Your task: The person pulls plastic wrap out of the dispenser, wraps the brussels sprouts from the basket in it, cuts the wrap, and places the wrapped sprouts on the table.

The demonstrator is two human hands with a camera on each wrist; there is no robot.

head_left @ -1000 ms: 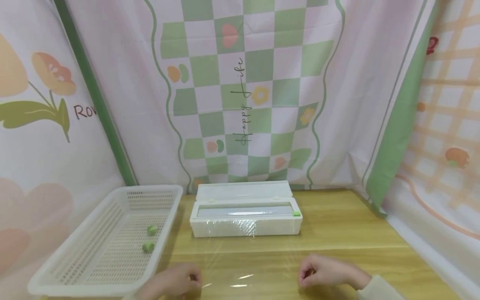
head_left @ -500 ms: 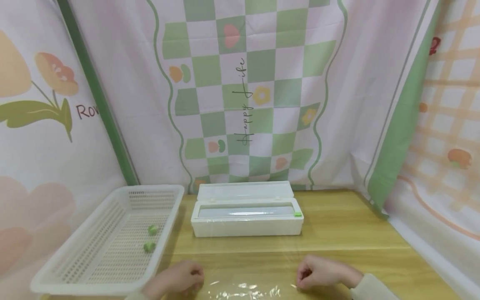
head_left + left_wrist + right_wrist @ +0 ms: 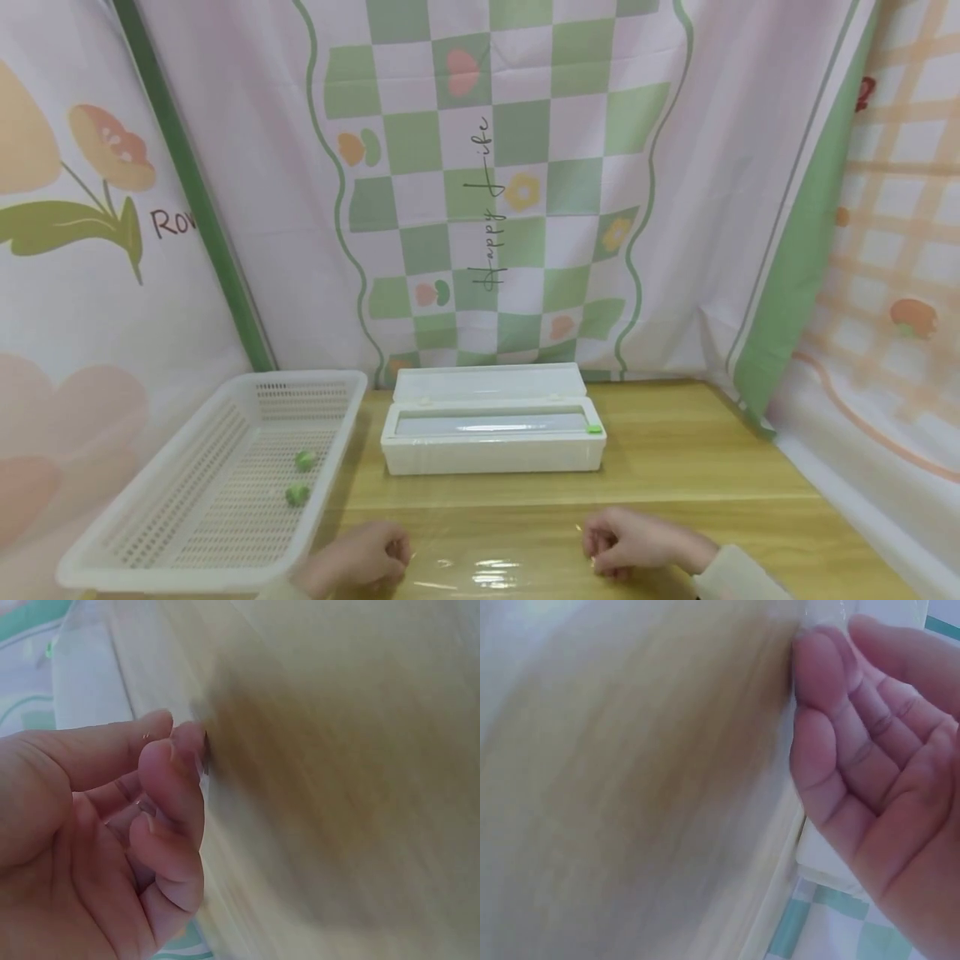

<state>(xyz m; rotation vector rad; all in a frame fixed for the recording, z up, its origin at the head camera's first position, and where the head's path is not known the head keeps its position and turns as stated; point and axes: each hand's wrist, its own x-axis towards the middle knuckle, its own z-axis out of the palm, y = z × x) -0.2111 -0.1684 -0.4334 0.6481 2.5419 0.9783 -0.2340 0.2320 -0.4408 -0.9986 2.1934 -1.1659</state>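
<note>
A sheet of clear plastic wrap [image 3: 495, 573] runs from the white wrap dispenser [image 3: 491, 456] toward me, low over the wooden table. Its near part shows mostly as bright glints. My left hand [image 3: 356, 554] holds the sheet's left side with curled fingers, thumb near the index tip in the left wrist view. On the other side my right hand [image 3: 637, 546] holds the right edge, fingers bent. The film between the fingertips is hard to see. The dispenser's lid [image 3: 489, 382] stands raised, and a green slider [image 3: 593, 429] sits at the right end of its front bar.
A white perforated basket [image 3: 165, 579] stands at the left, close to my left forearm. Inside it lie two small green vegetable pieces [image 3: 304, 461]. A wooden table [image 3: 682, 442] lies beneath, with printed curtains [image 3: 517, 208] behind and on both sides.
My right hand has moved slightly left, and my left hand slightly right. The glints on the wrap have shifted from the dispenser's front toward me. Dispenser and basket stay in place.
</note>
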